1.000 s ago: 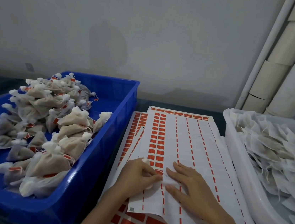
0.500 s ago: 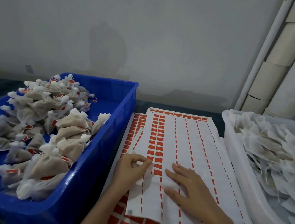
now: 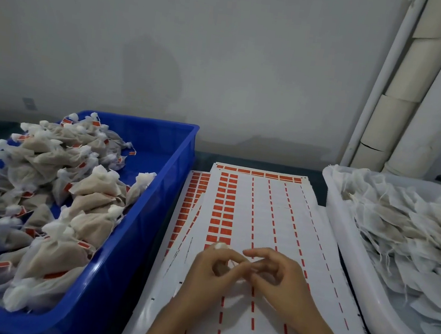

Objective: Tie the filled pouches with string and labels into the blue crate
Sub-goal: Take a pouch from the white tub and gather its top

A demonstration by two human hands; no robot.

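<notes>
Above the label sheet [image 3: 271, 217] at 6 o'clock, the left hand [image 3: 209, 272] curls around a small white pouch [image 3: 221, 246] (only its gathered top peeks out), while the right hand [image 3: 280, 279] brings bent fingertips against it, pinching I cannot tell what, and tied pouches [image 3: 79, 221] fill the blue crate [image 3: 127, 238] at 9 o'clock.

The left hand [image 3: 209, 273] curls round a pouch [image 3: 221, 246], hiding all but its white tip. Whether the right hand [image 3: 280, 282] pinches anything is too small to tell (fingertips overlap). The blue crate [image 3: 119, 260] runs off 2 frame edges, left and bottom.
</notes>
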